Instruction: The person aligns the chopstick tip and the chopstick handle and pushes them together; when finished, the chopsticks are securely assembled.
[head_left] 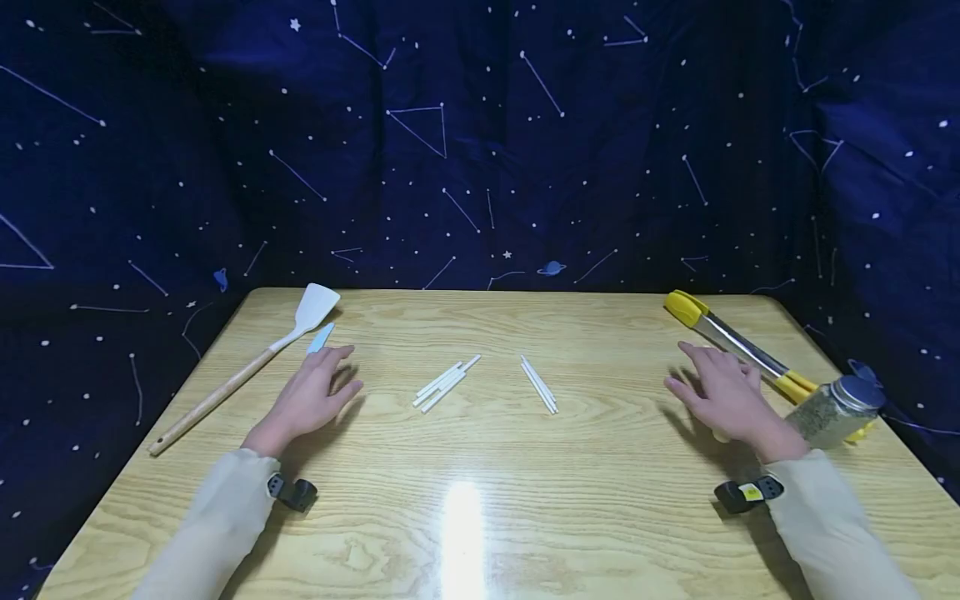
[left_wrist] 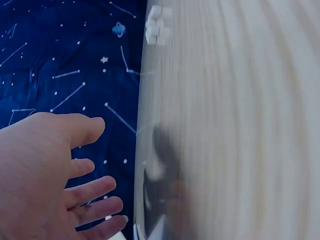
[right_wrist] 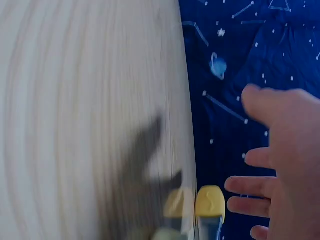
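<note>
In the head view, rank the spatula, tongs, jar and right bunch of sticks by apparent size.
1. Spatula and tongs: too alike to rank; tongs partly hidden.
2. Jar
3. Right bunch of sticks

Toward the left edge of the desk, a loose, off-white fabric sleeve is covering the person's left arm; toward the right edge, a matching off-white fabric sleeve is covering the right. Both are creasing softly, leaving the left hand and right hand bare. The left wrist is wearing a rounded black camera; the right is wearing a similar black camera with a yellow label.
</note>
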